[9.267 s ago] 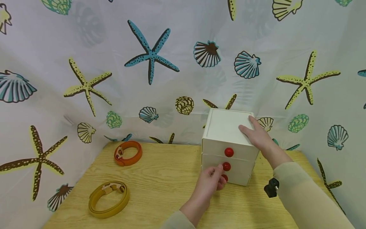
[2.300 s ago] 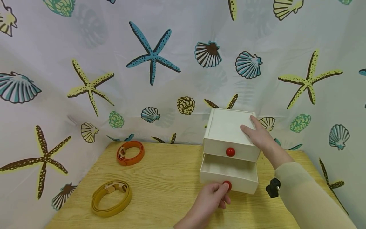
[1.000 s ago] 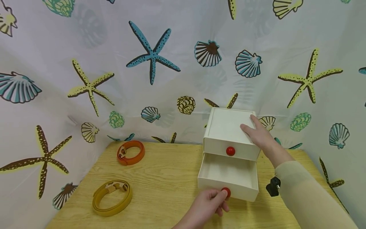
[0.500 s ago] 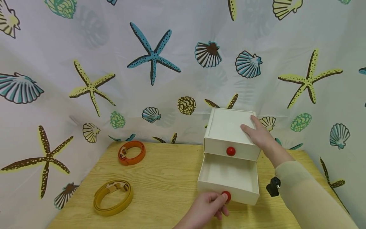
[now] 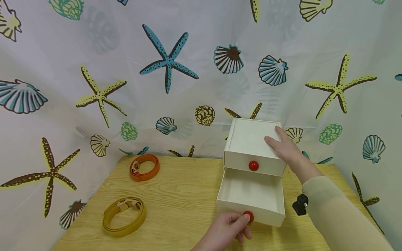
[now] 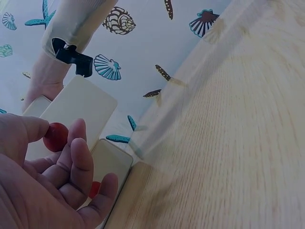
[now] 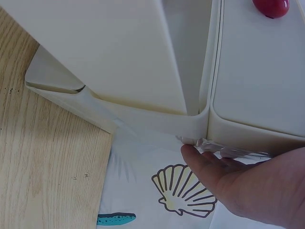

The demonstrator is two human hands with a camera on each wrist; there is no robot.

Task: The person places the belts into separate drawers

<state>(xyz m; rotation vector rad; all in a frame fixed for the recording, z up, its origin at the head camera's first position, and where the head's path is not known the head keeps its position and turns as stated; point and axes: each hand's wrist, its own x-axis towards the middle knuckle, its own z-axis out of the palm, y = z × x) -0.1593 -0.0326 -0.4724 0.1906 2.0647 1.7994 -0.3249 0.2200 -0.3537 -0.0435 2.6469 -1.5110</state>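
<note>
A small white drawer unit [image 5: 251, 136] with red ball knobs stands at the back right of the table. Its middle drawer [image 5: 270, 216] is pulled far out, and bare white floor shows inside. My left hand [image 5: 224, 228] pinches that drawer's red knob [image 6: 55, 137], thumb on one side and fingers on the other. Over the unit's right top edge lies my right hand [image 5: 286, 148], thumb on the top panel and fingers extended along the side. The top drawer [image 5: 235, 160] is closed. In the left wrist view, the bottom drawer's knob [image 6: 95, 190] peeks out behind my fingers.
Two coiled belts lie on the left of the wooden table [image 5: 176, 195]: an orange belt [image 5: 153, 173] farther back and a yellow belt [image 5: 124, 230] nearer. A white curtain [image 5: 188, 104] printed with shells and starfish encloses the back and sides.
The middle drawer was closed at first; my left hand has gripped its knob and drawn it toward me, slightly further within the last second. My right hand stays on the unit.
</note>
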